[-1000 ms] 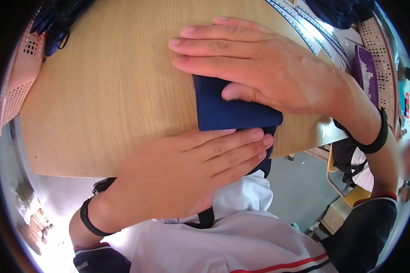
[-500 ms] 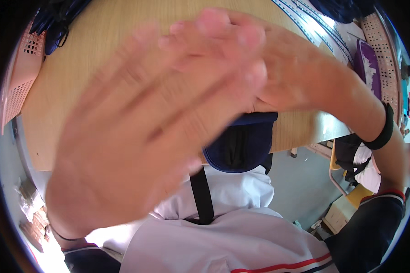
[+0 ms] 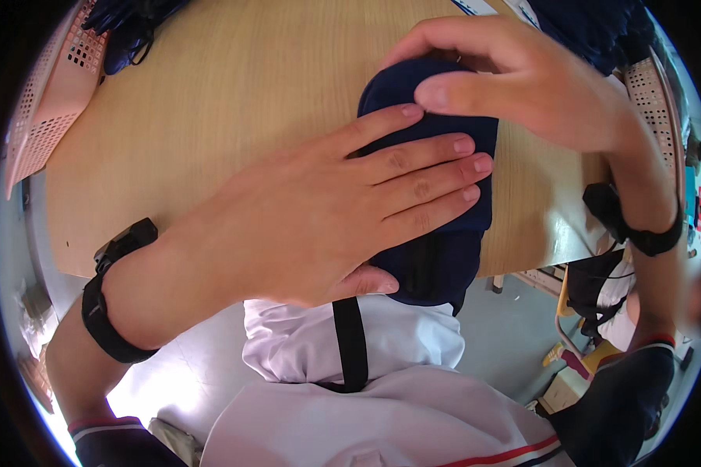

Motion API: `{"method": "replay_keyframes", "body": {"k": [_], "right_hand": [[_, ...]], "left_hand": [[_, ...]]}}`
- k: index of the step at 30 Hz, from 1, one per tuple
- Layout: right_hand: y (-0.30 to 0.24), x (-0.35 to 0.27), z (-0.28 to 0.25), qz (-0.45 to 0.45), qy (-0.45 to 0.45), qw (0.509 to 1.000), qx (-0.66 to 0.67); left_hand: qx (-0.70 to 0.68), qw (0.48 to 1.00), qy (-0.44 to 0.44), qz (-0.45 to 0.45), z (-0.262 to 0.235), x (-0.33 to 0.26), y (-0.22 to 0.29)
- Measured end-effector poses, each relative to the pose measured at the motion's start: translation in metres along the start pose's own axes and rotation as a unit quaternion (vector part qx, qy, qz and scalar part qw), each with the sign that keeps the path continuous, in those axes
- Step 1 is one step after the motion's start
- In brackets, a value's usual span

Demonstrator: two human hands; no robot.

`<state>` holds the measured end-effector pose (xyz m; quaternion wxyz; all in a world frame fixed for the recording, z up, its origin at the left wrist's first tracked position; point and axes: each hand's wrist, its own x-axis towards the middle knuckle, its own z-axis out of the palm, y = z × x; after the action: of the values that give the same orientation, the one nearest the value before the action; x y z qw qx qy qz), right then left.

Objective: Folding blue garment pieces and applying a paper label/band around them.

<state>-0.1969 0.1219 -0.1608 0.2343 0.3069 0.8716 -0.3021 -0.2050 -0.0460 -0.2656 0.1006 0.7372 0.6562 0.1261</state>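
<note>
A navy fabric pouch (image 3: 428, 183) lies lengthwise at the near edge of the table, its far end rounded. Its near end, with a black strip (image 3: 422, 268) on it, reaches over the edge towards my lap. Flat across its middle rests my left hand (image 3: 319, 202), palm down, fingers stretched out and a little apart. At the far end my right hand (image 3: 514, 86) curves round the pouch, thumb on top and the other fingers behind the rounded edge. Those fingertips are partly hidden.
Pink perforated baskets stand at the left (image 3: 54, 101) and right (image 3: 653, 109) of the wooden table (image 3: 171, 179). Dark blue fabric items (image 3: 132, 35) lie at the far left, with more dark fabric (image 3: 592, 31) at the far right. A chair (image 3: 572, 331) stands beyond the table's right side.
My left hand has come down from in front of the view and now lies flat on the pouch. My right hand has moved right to the pouch's far end.
</note>
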Motion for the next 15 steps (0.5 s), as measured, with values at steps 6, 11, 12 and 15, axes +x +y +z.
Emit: {"method": "replay_keyframes", "body": {"k": [6, 11, 12, 15], "right_hand": [[0.026, 0.015, -0.057, -0.268, -0.255, 0.913, -0.17], [0.016, -0.009, -0.018, -0.211, -0.098, 0.94, -0.25], [0.028, -0.006, -0.006, -0.226, -0.115, 0.935, -0.249], [0.098, -0.018, 0.034, -0.559, 0.179, 0.692, -0.419]], "left_hand": [[0.009, 1.0, -0.002, 0.004, -0.008, 0.007, 0.01], [-0.002, 0.999, -0.002, -0.04, -0.003, 0.003, 0.017], [-0.011, 0.998, 0.007, -0.062, -0.001, -0.003, 0.017], [0.013, 1.0, 0.024, -0.013, 0.001, -0.005, 0.014]]}}
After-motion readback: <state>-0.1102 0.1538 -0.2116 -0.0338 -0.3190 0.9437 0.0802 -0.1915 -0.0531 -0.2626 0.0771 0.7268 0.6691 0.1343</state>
